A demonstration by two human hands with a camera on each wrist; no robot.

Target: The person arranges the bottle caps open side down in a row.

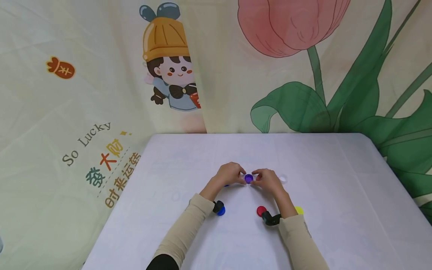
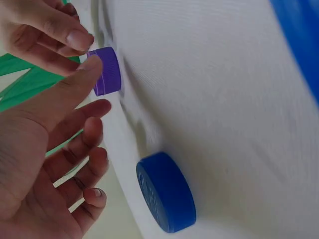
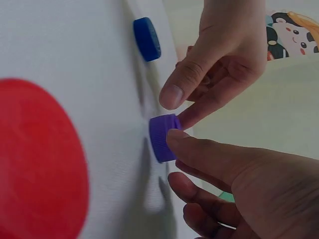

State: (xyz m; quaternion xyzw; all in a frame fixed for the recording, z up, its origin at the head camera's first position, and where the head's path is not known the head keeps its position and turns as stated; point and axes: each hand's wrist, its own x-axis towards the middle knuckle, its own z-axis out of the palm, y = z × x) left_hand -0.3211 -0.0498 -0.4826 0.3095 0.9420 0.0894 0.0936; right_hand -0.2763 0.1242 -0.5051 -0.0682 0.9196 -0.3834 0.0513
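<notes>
A purple bottle cap stands on the white table with its hollow side up, between the two hands. At its rim, my right hand pinches it between thumb and finger, as the cap shows in the right wrist view. From the other side my left hand reaches in, thumb and forefinger spread beside the cap, other fingers loosely bent. Close to the left hand lies a blue cap, mostly hidden under that hand in the head view.
Nearer on the table lie another blue cap, a red cap and a yellow disc partly behind the right forearm. A pale clear ring sits right of the right hand. Printed cloth hangs behind the table.
</notes>
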